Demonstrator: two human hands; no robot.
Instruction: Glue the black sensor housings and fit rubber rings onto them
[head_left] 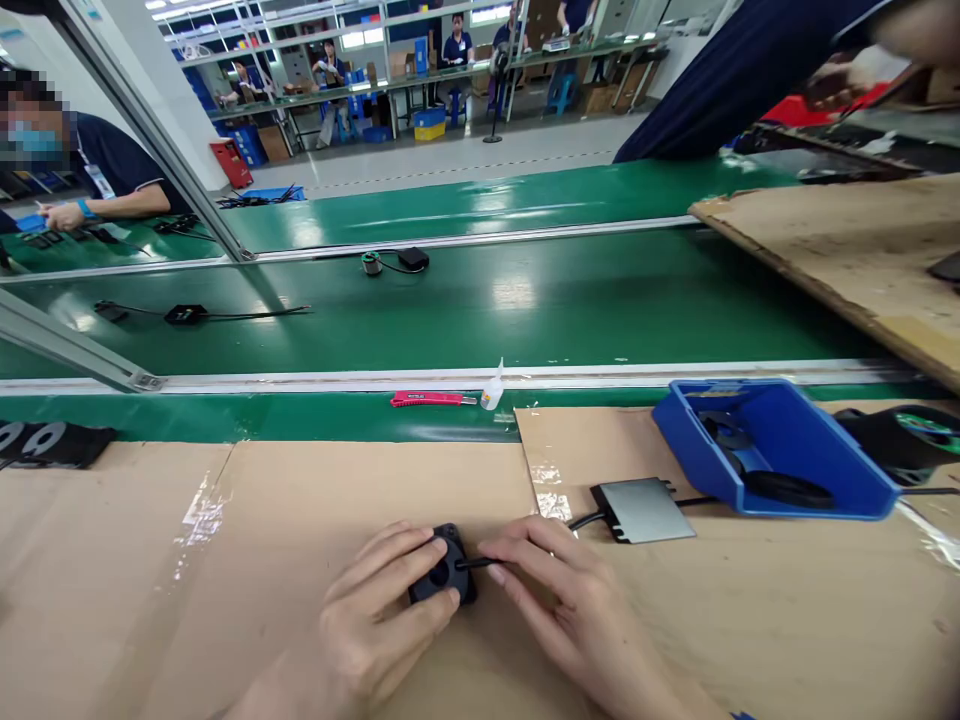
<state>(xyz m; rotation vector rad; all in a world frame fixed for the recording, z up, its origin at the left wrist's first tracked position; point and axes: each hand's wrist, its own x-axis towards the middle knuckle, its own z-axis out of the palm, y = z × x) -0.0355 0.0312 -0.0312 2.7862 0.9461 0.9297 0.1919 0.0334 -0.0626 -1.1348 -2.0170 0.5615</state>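
My left hand [386, 605] is closed around a small black square housing [444, 572] with a round recess, held low over the cardboard-covered bench [285, 530]. A thin black cable [477, 563] comes out of the housing's face toward the right. The thumb and fingers of my right hand [566, 595] pinch that cable close to the housing. Just beyond the right hand lies a flat silver-grey metal box [646, 510] with black cables at both ends.
A blue bin [780, 440] with black parts stands at right. A red box cutter [431, 398] and a small white bottle [493, 388] lie beyond the cardboard. Parts sit on the green conveyor [450, 310]. A metal post [142, 130] rises at left. Co-workers are across.
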